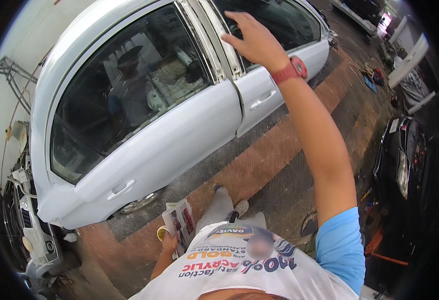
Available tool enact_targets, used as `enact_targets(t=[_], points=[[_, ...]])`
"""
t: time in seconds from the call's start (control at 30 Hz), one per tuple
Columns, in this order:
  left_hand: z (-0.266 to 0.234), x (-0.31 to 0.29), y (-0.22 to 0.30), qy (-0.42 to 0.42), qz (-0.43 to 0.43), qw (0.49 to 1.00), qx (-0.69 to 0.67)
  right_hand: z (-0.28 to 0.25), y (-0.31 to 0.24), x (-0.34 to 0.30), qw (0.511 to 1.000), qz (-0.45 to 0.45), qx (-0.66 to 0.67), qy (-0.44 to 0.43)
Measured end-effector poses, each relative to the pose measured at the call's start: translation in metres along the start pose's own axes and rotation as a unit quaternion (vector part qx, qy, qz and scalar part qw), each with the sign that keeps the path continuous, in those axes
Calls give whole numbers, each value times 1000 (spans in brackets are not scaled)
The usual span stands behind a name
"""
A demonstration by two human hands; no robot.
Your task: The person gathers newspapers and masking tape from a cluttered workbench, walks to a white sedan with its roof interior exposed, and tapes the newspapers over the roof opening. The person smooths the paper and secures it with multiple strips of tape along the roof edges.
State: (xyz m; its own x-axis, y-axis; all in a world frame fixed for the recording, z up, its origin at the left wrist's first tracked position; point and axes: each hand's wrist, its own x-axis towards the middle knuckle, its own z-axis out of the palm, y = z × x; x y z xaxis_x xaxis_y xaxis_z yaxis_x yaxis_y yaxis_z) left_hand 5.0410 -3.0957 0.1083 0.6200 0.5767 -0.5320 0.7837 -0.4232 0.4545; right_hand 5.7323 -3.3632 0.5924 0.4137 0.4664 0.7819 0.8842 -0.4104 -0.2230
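Note:
My right hand (255, 41) is raised over the pillar between the two doors of a pale silver-white car (179, 132). Its fingers are stretched out with the thumb apart, and it holds nothing. I cannot tell whether the fingertips touch the door trim (229, 55). A red wristwatch (292, 71) is on that wrist. Low beside my body, my left hand (168, 244) is closed on a yellow-edged roll of tape (162, 232). Folded newspaper sheets (179, 220) lie against that hand and forearm; how they are held is partly hidden.
A dark car front (402, 155) stands at the right. Another vehicle's front (32, 220), partly stripped, is at the lower left. The floor (259, 150) has brown and dark bands. Loose items (373, 79) lie at the far right. A metal frame (12, 75) leans by the left wall.

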Motion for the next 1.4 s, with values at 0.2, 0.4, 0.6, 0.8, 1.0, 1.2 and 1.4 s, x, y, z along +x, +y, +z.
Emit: enact_targets(t=[0.2,0.4,0.6,0.8,1.0,1.2,1.4], points=[[47,4,28,-72,-68,995,-8,86,71,134,989,-139,-57,6],[70,30,42,-12,2,999,38,116,134,184,976,-64,-161,-134],[47,56,130,-67,-39,997,-20,118,93,167,982,-116,-139,-43],[63,114,148,-101,-22,994,28,16,50,79,991,-83,-98,-34],[77,115,187,-41,37,998,34,-101,17,-40,994,-51,-99,18],[100,102,182,-70,20,995,68,-238,-9,-175,991,20,-78,104],[120,65,193,-123,-33,989,81,-362,-8,-310,948,77,-159,263]])
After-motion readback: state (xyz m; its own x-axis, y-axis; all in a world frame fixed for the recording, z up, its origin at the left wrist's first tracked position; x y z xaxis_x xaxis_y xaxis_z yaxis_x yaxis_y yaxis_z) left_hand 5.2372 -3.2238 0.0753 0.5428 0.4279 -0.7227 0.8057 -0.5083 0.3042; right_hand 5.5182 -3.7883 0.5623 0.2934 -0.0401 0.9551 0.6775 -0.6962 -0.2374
